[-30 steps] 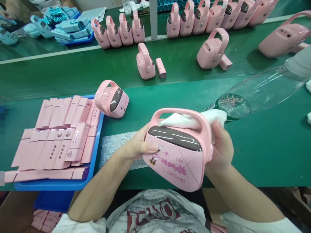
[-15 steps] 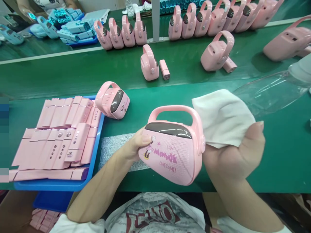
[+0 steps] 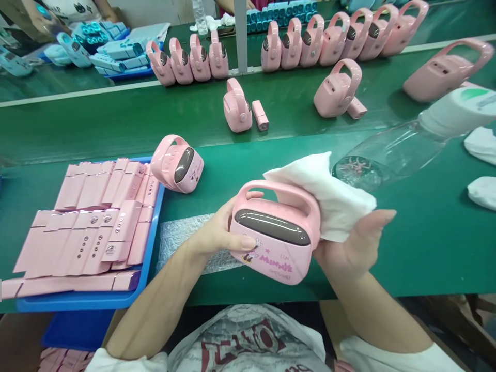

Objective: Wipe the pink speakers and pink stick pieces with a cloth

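My left hand [image 3: 222, 227] grips the left end of a pink portable speaker [image 3: 279, 248], thumb on its printed front. The speaker has a top handle, a dark glossy panel and Minnie lettering, and is tilted so its top shows more. My right hand [image 3: 352, 248] holds a white cloth [image 3: 329, 201] at the speaker's right rear, close behind the handle. The cloth and speaker hide most of the right fingers; the thumb sticks out. Under the left forearm lies a sheet of bubble wrap [image 3: 174, 240] on the green table.
A blue tray [image 3: 153, 232] of pink oblong pieces stands left, another pink speaker [image 3: 178, 164] beside it. A clear bottle [image 3: 399, 150] with a white cap lies right. Several pink speakers [image 3: 310, 44] line the back belt [image 3: 155, 113]. Another person [image 3: 73, 10] sits across.
The speaker has tipped so its top and dark panel face up more. My right hand has brought the cloth leftward, in behind the handle. The view has shifted slightly.
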Motion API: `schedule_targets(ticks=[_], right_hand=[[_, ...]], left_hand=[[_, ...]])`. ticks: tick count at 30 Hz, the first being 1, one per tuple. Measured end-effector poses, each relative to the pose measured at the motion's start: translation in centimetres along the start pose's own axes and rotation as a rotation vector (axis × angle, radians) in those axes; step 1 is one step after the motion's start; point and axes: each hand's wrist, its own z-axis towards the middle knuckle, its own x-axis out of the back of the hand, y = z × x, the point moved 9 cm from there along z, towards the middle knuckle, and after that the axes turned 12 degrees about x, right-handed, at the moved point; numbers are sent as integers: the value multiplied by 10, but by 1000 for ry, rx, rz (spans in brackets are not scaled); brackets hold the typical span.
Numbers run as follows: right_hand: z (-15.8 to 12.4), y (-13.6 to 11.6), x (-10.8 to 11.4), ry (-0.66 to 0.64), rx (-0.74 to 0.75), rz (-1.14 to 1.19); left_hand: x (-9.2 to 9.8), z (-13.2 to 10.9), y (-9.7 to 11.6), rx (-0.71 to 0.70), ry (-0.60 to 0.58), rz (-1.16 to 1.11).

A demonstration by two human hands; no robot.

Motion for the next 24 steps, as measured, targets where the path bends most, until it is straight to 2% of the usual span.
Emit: schedule_targets(ticks=[3,6,9,11,12,13,16,18,21,23,24], right_hand=[[2,4,-10,-127,-3,45],[-3,7,-10,-180,27,53],[-11,-1,-14,-317,201,-61],[-16,-6,-18,-385,311,-135],[-15,-3,-16,-369,295,-137],[-12,5,-10,-297,229,-123],[-8,38,19,75,-95,-58],[-11,55,30,257,-248,-18],[-15,70,32,340,-390,46],[-17,76,32,329,-455,45],[-18,78,31,315,-477,33]], left_hand=[[-1,1,-2,-1,-13,-13],[-2,2,-1,4,-1,-117],[0,2,10,-77,50,-205],[9,-4,22,-180,154,-238],[16,-10,30,-238,229,-248],[24,-19,37,-297,313,-250],[42,-61,67,-478,531,-169],[51,-96,96,-615,634,-57],[75,-142,150,-824,769,122],[103,-155,186,-918,845,222],[122,-153,201,-911,884,265]])
